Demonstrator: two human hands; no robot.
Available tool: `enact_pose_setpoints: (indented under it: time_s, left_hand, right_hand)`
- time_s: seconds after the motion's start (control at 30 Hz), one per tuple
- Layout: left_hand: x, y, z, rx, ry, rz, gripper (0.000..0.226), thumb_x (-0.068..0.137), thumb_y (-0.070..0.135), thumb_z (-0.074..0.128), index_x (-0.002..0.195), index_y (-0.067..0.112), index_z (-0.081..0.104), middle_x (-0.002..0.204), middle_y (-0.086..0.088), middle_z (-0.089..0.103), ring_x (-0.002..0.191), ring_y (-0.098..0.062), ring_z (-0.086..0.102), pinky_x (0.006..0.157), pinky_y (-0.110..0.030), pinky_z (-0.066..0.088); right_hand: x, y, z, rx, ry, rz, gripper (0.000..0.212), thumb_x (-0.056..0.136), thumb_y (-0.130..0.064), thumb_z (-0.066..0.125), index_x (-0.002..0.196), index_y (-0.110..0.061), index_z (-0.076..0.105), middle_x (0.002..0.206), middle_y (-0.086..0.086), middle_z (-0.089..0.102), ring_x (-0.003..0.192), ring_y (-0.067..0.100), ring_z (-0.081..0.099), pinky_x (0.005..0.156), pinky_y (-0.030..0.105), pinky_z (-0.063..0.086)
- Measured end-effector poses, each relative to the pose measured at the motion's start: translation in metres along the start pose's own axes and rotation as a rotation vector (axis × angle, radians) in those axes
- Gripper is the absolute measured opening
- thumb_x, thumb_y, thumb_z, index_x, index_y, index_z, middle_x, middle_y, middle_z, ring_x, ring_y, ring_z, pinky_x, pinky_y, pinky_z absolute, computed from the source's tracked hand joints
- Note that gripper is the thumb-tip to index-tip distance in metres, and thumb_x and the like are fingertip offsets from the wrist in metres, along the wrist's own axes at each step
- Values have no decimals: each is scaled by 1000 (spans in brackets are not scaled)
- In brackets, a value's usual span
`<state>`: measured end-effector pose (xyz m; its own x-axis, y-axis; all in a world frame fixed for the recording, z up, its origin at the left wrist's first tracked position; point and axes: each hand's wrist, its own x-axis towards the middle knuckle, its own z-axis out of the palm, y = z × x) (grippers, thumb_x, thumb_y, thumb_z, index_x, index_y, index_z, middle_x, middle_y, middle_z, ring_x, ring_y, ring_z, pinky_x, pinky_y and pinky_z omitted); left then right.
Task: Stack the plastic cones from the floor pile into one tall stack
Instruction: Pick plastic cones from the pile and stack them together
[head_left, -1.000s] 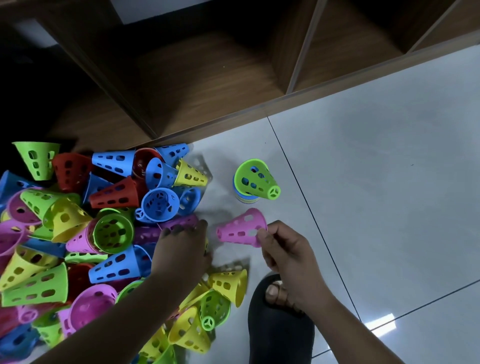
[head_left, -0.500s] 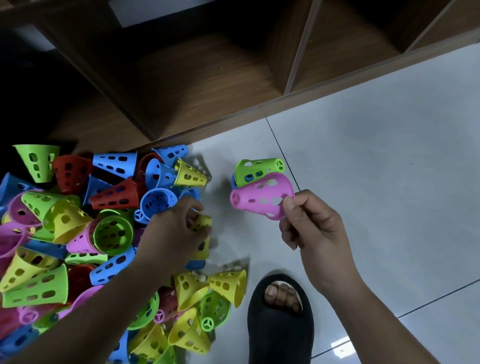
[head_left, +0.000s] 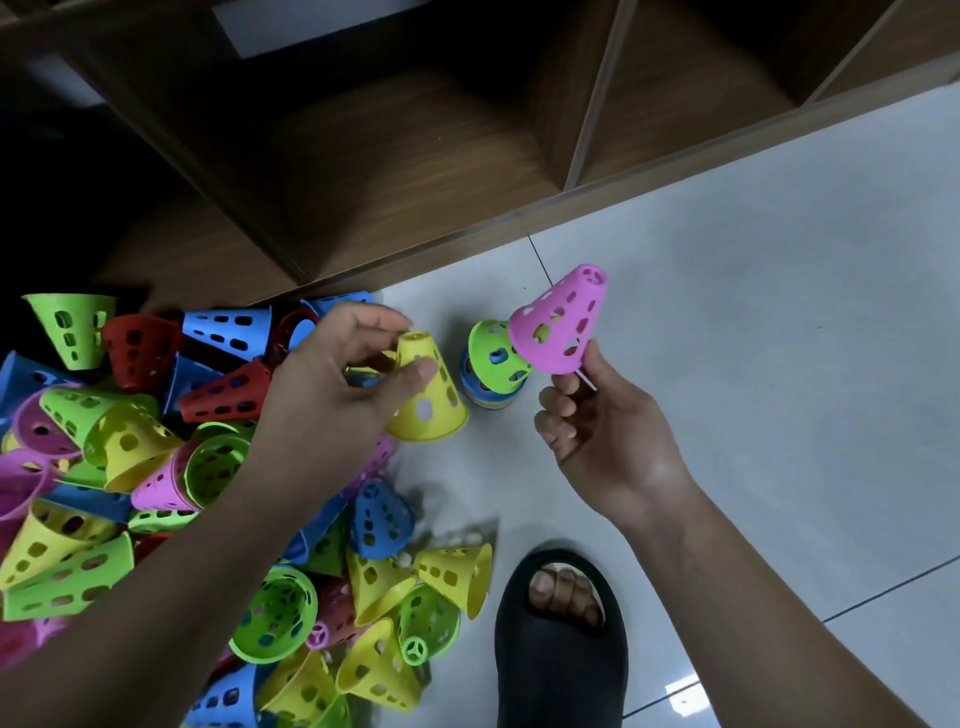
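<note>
Few cones sit in your floor stack (head_left: 492, 371) yet, while your right hand (head_left: 605, 441) pinches a pink cone (head_left: 561, 325) above it, your left hand (head_left: 332, 395) pinches a yellow cone (head_left: 428, 395), and most of the pile (head_left: 130, 467) remains.

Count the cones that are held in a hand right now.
2. The left hand pinches a yellow cone beside the floor stack; the right hand holds a pink cone up next to that stack. Neither palm seems to hide another.
</note>
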<state>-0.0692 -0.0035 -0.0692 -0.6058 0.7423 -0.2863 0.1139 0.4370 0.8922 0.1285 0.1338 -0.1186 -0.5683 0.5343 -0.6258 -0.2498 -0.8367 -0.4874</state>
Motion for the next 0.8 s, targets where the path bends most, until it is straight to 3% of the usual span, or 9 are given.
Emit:
enact_pose_setpoints:
  time_s: [0.17, 0.33, 0.47, 0.53, 0.63, 0.8]
  left_hand:
    - [6, 15, -1, -126, 32, 106, 27, 94, 21, 80, 117, 25, 67, 112, -2, 77, 110, -25, 73, 92, -51, 62]
    - [9, 29, 3, -194, 64, 224, 25, 97, 16, 77, 118, 19, 63, 113, -7, 74, 110, -29, 71, 83, -35, 62]
    - [12, 30, 15, -146, 80, 269, 31, 98, 19, 78, 124, 17, 61, 116, -3, 73, 112, -30, 69, 87, -57, 61]
    - [15, 29, 24, -82, 96, 280, 33, 96, 23, 79, 124, 22, 62, 117, 2, 73, 112, -24, 69, 88, -60, 58]
    - [18, 23, 38, 35, 85, 251, 33, 92, 24, 82, 119, 32, 64, 114, 11, 72, 113, -13, 67, 89, -53, 56]
    - [17, 0, 37, 296, -62, 234, 36, 88, 25, 83, 118, 36, 66, 114, 27, 70, 113, 0, 65, 91, -35, 56]
  right_hand:
    - [5, 15, 4, -246, -8, -9, 23, 107, -32, 56, 95, -12, 60, 78, 4, 54, 64, 17, 48, 56, 27, 37]
    - [6, 24, 1, -572, 137, -116, 25, 102, -27, 67, 95, -3, 64, 77, 13, 63, 63, 26, 56, 55, 35, 44]
    - [5, 32, -9, -692, 182, -111, 18, 102, -23, 67, 94, -7, 66, 77, 11, 67, 64, 25, 61, 55, 37, 45]
    - [2, 39, -12, -753, 186, -97, 15, 102, -18, 64, 93, -6, 66, 73, 8, 68, 62, 23, 60, 53, 35, 44]
    - [-7, 56, -16, -870, 159, -48, 16, 101, -19, 63, 90, -7, 65, 70, 4, 69, 59, 20, 58, 52, 33, 43]
    - [-27, 85, -25, -1310, -25, 14, 15, 91, -36, 73, 88, -23, 66, 79, -3, 73, 67, 5, 63, 70, 25, 50]
